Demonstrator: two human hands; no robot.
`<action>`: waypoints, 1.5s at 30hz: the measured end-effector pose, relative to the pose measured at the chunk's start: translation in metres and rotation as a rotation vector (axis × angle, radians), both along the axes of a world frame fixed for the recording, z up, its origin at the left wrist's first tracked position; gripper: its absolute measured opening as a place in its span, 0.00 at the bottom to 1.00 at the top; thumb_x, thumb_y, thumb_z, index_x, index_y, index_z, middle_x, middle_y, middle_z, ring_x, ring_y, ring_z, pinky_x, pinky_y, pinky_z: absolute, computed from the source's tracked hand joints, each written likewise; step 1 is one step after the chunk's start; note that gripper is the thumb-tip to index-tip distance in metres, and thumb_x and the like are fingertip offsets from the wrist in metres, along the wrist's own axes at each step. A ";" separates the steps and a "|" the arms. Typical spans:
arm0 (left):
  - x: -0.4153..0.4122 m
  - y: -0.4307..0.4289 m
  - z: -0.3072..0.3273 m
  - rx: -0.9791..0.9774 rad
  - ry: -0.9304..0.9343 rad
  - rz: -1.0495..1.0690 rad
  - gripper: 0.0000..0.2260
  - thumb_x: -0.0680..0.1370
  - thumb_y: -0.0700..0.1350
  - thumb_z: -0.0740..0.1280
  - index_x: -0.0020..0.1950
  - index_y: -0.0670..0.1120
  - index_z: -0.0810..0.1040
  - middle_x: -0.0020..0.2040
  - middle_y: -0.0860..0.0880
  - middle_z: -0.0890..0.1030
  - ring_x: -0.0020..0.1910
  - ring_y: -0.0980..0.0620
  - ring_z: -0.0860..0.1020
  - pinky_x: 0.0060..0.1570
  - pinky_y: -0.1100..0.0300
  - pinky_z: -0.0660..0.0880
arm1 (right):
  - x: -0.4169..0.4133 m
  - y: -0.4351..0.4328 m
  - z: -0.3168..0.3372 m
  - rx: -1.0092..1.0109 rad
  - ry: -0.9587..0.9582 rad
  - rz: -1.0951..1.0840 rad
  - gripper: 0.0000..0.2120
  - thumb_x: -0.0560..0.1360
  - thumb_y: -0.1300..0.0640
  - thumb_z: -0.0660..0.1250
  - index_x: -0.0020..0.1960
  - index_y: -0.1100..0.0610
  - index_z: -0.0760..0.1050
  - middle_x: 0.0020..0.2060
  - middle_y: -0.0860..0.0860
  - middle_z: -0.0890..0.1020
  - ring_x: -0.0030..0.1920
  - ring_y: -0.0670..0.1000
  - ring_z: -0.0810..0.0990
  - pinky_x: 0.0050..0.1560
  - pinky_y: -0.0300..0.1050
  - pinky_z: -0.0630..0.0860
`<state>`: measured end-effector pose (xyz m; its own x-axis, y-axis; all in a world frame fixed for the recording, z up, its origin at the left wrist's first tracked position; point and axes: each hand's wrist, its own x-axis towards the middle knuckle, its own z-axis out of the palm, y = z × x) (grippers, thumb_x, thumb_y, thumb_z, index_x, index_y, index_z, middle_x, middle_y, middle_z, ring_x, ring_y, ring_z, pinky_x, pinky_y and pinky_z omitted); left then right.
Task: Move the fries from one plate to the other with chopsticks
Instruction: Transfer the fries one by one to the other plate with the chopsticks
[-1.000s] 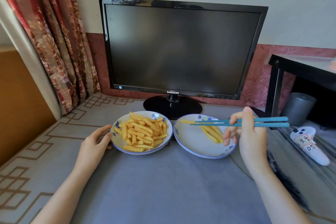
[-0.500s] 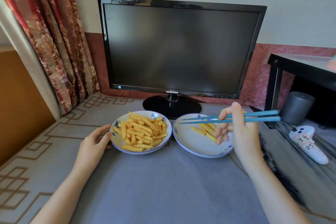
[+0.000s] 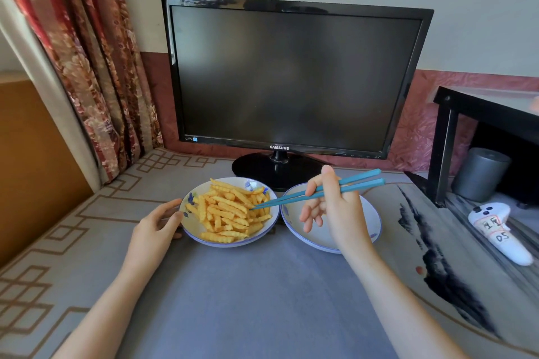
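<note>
On the grey cloth-covered bench [image 3: 262, 300], just in front of the foot of a black flat-screen monitor [image 3: 285, 76], two white round plates with blue rims sit side by side, their rims almost touching. The left plate [image 3: 194, 232] holds a heap of yellow crinkle-cut fries [image 3: 227, 210] that covers most of its middle. The right plate [image 3: 367, 213] shows bare white at its right and far parts, while its middle is hidden behind the right hand [image 3: 335, 213]. That hand hovers above the right plate, its grip closed round a pair of teal-blue plastic chopsticks [image 3: 280, 202], with thumb and forefinger pinching the sticks and the other fingers curled below. The sticks slant down to the left across the gap between the plates, and their tips lie close together in the right side of the fries; whether a fry is caught between them cannot be told. The left hand [image 3: 154, 224] rests against the left rim of the left plate, its grip slack, with fingers loosely curved along the edge. A red flowered curtain [image 3: 96, 67] hangs at far left. At right stand a black side table [image 3: 490, 108], a grey cylinder [image 3: 479, 173] beneath it, and nearer a white handheld controller [image 3: 498, 230] with a handwritten label
</note>
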<state>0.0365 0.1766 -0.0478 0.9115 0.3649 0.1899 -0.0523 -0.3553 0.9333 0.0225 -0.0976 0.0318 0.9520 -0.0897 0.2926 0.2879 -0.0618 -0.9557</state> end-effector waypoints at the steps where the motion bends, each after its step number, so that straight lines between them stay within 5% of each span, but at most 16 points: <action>1: 0.000 0.000 0.000 -0.001 -0.002 0.000 0.12 0.80 0.41 0.62 0.62 0.47 0.78 0.48 0.47 0.82 0.38 0.51 0.80 0.32 0.80 0.70 | 0.000 0.000 0.000 0.006 -0.001 -0.007 0.23 0.83 0.52 0.50 0.34 0.62 0.69 0.22 0.60 0.77 0.19 0.56 0.74 0.23 0.41 0.63; 24: -0.002 -0.002 0.002 0.012 -0.009 -0.001 0.12 0.80 0.40 0.62 0.62 0.46 0.78 0.49 0.47 0.82 0.40 0.51 0.80 0.31 0.79 0.71 | -0.001 -0.077 -0.010 -0.013 -0.090 -0.339 0.22 0.83 0.52 0.51 0.35 0.60 0.70 0.20 0.59 0.76 0.18 0.55 0.72 0.21 0.37 0.62; 45: 0.000 0.001 -0.001 0.009 0.000 -0.009 0.11 0.80 0.42 0.62 0.60 0.49 0.78 0.49 0.49 0.82 0.41 0.51 0.81 0.32 0.78 0.72 | 0.007 0.022 0.001 -0.044 -0.081 0.081 0.21 0.83 0.52 0.51 0.36 0.60 0.70 0.23 0.59 0.77 0.21 0.57 0.74 0.22 0.36 0.65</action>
